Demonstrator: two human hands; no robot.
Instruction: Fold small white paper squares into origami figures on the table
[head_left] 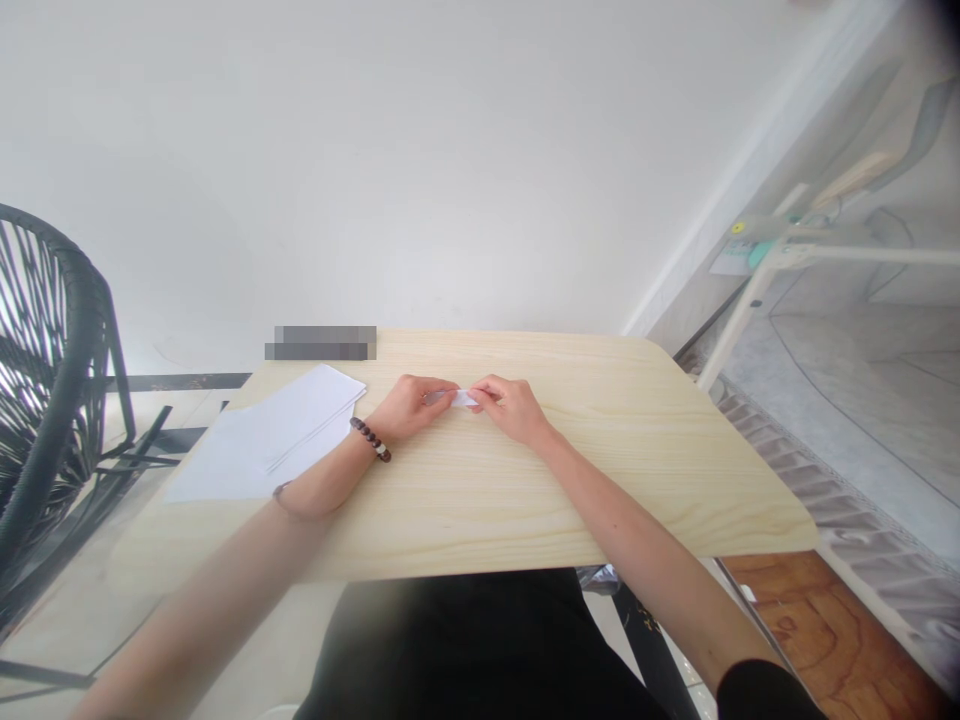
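Note:
A small white piece of folded paper is pinched between both hands above the middle of the table. My left hand grips its left end with thumb and fingers; a dark beaded bracelet circles that wrist. On the other end, my right hand has its thumb and fingertips closed. Most of the paper is covered by the fingers, so its full shape cannot be made out. Several white paper sheets lie overlapping on the table's left side, partly behind my left forearm.
The light wooden table stands close to a white wall. A blurred-out dark object sits at its back left corner. To the left is a dark woven chair; at the right, a white metal frame beside a bed.

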